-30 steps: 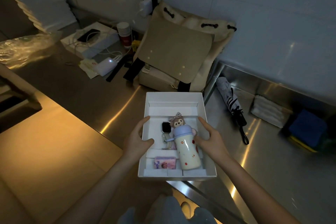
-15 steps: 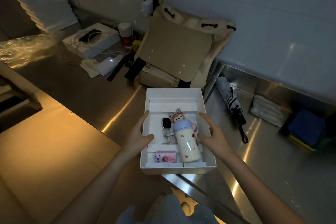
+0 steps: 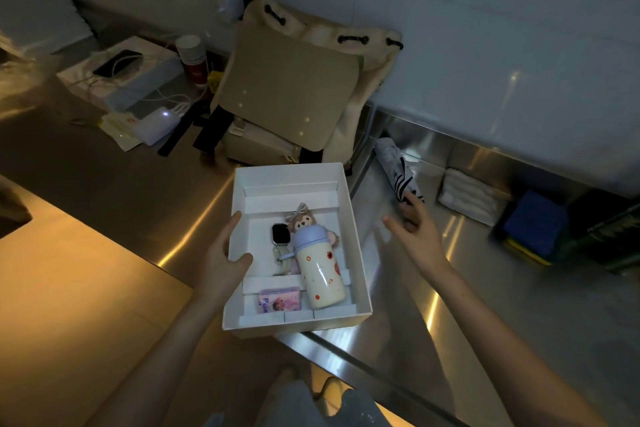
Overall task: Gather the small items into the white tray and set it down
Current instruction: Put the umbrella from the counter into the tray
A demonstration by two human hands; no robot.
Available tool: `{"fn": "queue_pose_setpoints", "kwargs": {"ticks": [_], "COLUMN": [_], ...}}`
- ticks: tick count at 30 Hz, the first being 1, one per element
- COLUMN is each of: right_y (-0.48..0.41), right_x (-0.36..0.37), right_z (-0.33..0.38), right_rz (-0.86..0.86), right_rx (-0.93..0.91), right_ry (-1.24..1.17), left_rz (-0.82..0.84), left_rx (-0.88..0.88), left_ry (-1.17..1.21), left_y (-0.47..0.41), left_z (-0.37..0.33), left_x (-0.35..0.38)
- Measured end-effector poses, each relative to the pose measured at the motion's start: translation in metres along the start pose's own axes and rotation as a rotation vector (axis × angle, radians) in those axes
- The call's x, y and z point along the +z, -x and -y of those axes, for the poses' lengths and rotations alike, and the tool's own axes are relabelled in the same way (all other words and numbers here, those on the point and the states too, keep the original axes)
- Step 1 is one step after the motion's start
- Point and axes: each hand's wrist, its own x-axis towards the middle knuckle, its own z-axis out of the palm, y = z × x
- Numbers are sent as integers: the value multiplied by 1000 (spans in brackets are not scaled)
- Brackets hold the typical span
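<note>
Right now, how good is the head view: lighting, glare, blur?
Head view: dim overall, with warm light on the left counter and bright glare streaks on the steel; wide-angle bending at the edges; right hand slightly motion-blurred; white tray and bottle readable.

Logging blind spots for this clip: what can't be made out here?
Head view only:
- Plush: body hidden by bottle.
- Pink pack: print too small to read.
- Tray: whether it rests on the counter, underside hidden.
- Umbrella: lower end behind right hand.
</note>
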Motion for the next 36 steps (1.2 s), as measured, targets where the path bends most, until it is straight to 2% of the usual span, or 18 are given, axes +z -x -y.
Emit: {"fn": "queue_pose_setpoints", "kwargs": {"ticks": [6, 14, 20, 25, 30, 36], "right_y": [-63, -129, -136, -128, -97, -43], "right_x": [-13, -2, -7, -6, -11, -22], "right_z": [-24, -71, -99, -108, -91, -55], "right_rz": [-136, -85, -99, -154, -143, -130], "right_rx": [10, 180, 193, 249, 322, 251], "right_ry": [219, 460, 368, 101, -164, -240], "left_rz": [-32, -34, -28, -27, -15, -3], "left_rx": [-34, -48, -41, -23, 7, 35], "left_ry": [6, -8, 10, 15, 3, -8], "left_y": [1, -2, -3, -3, -3, -4], "left_z": [0, 4, 8, 9, 9, 9], "left_x": [3, 1, 0, 0, 0, -1]}}
